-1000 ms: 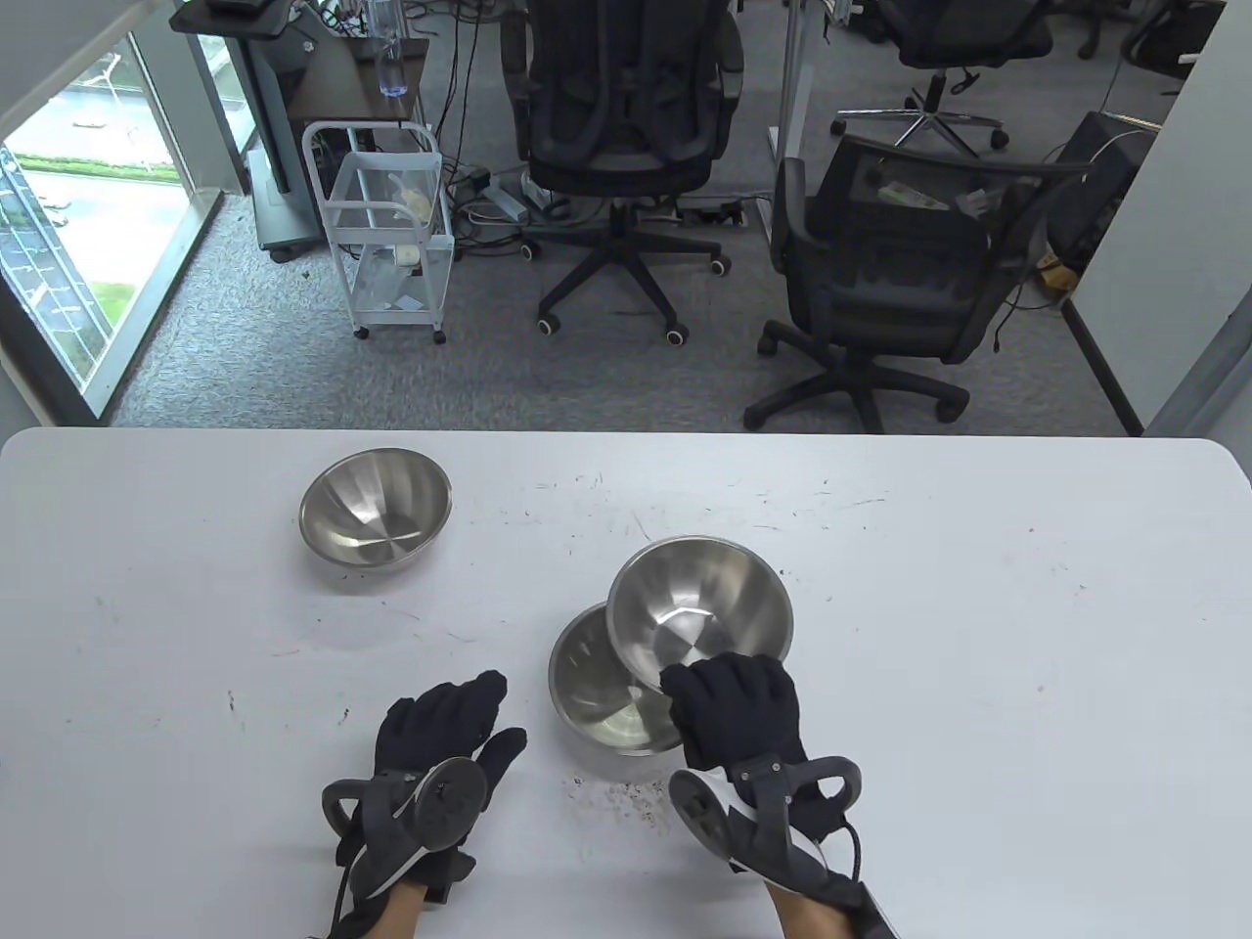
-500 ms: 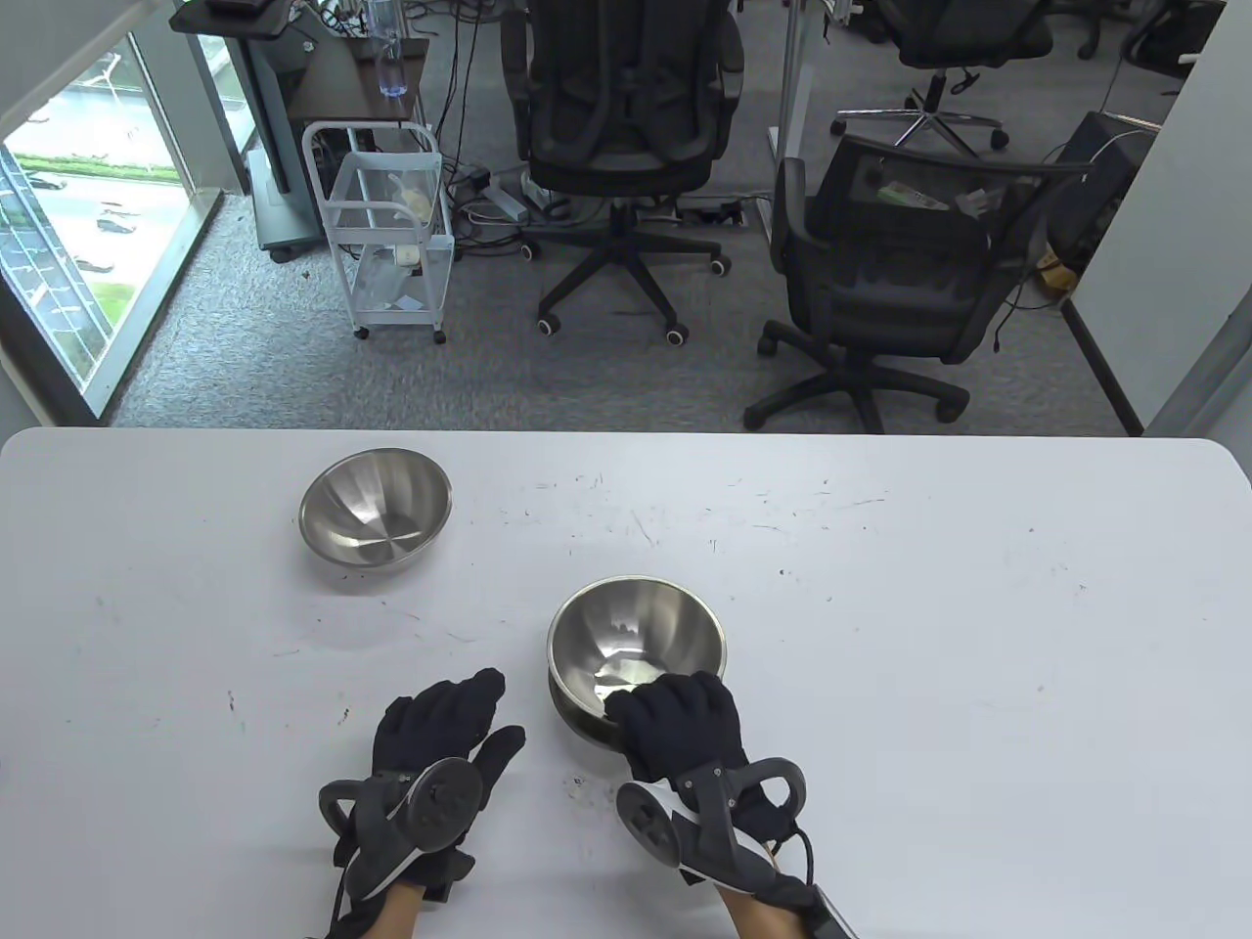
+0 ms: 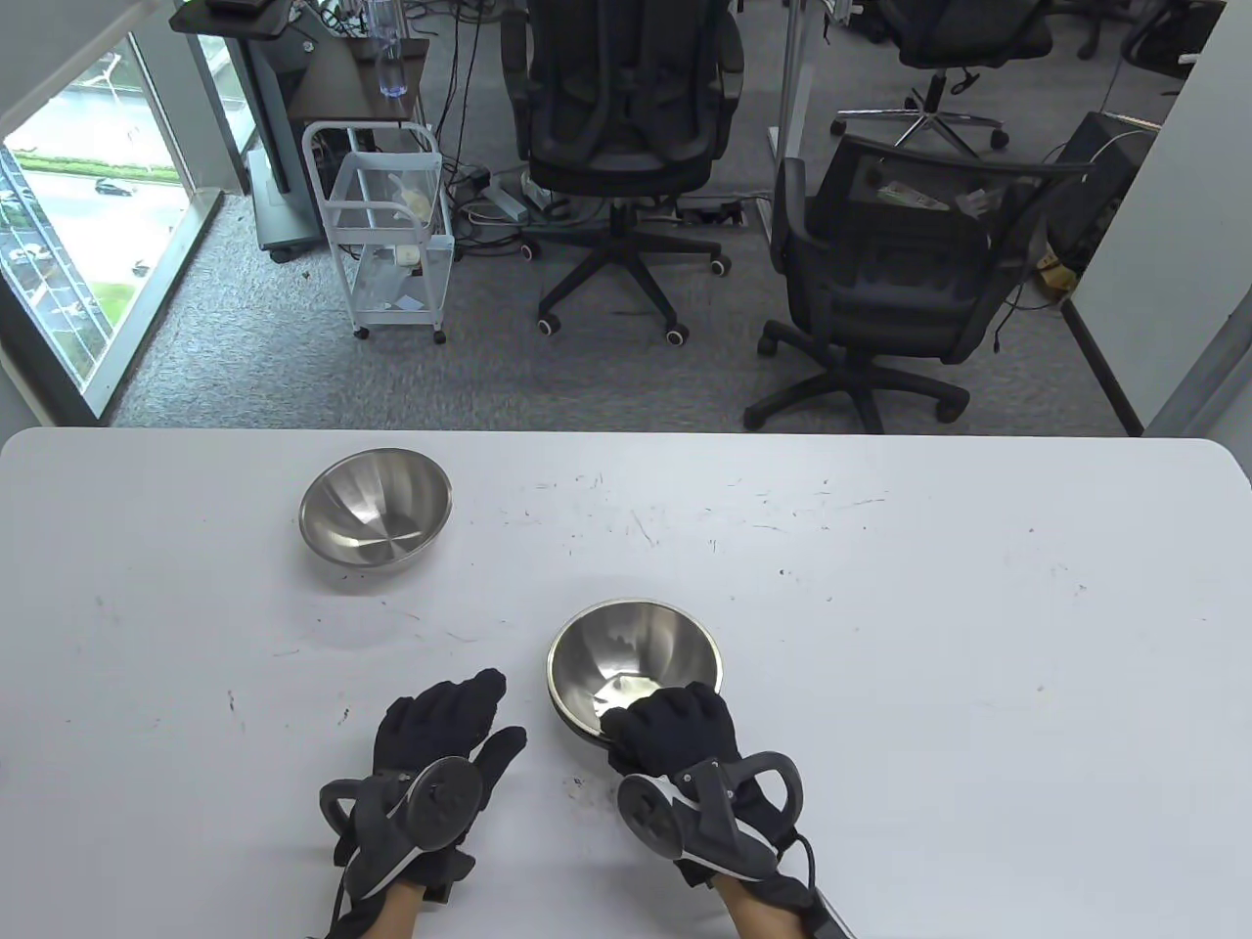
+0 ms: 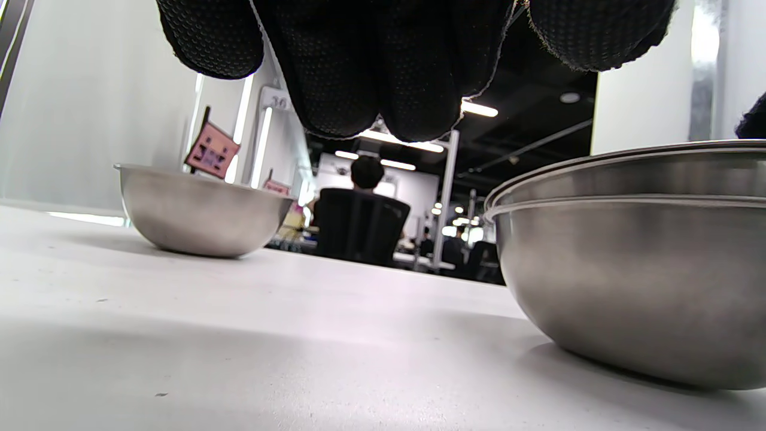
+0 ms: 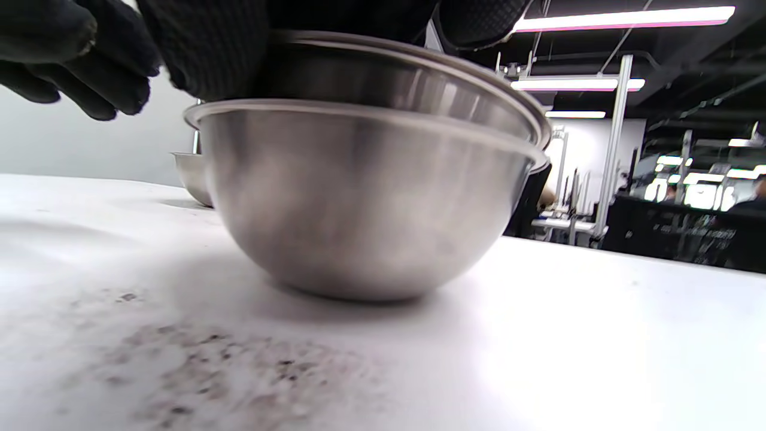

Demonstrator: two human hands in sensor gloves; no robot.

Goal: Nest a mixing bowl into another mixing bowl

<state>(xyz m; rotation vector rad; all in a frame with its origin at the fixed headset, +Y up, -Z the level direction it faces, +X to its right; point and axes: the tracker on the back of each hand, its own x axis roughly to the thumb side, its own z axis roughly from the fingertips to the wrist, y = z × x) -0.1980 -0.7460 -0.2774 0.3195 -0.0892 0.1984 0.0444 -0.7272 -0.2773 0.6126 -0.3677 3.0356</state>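
Two steel mixing bowls stand nested near the table's front middle. The upper bowl point(image 3: 634, 650) sits inside the lower bowl point(image 5: 365, 209), slightly tilted, its rim raised on the near side. My right hand point(image 3: 670, 726) grips the upper bowl's near rim, fingers over the edge. My left hand point(image 3: 445, 719) rests flat and empty on the table just left of the stack. The stack also shows in the left wrist view point(image 4: 634, 269). A third steel bowl point(image 3: 375, 508) stands alone at the back left.
The white table point(image 3: 929, 636) is scuffed, with dark crumbs point(image 3: 626, 797) in front of the stack. Office chairs and a white cart point(image 3: 391, 230) stand on the floor beyond the far edge.
My right hand carried the upper bowl left and down from a tilted hold beside the lower bowl into it. It now sits lower in the stack. The left hand stayed still.
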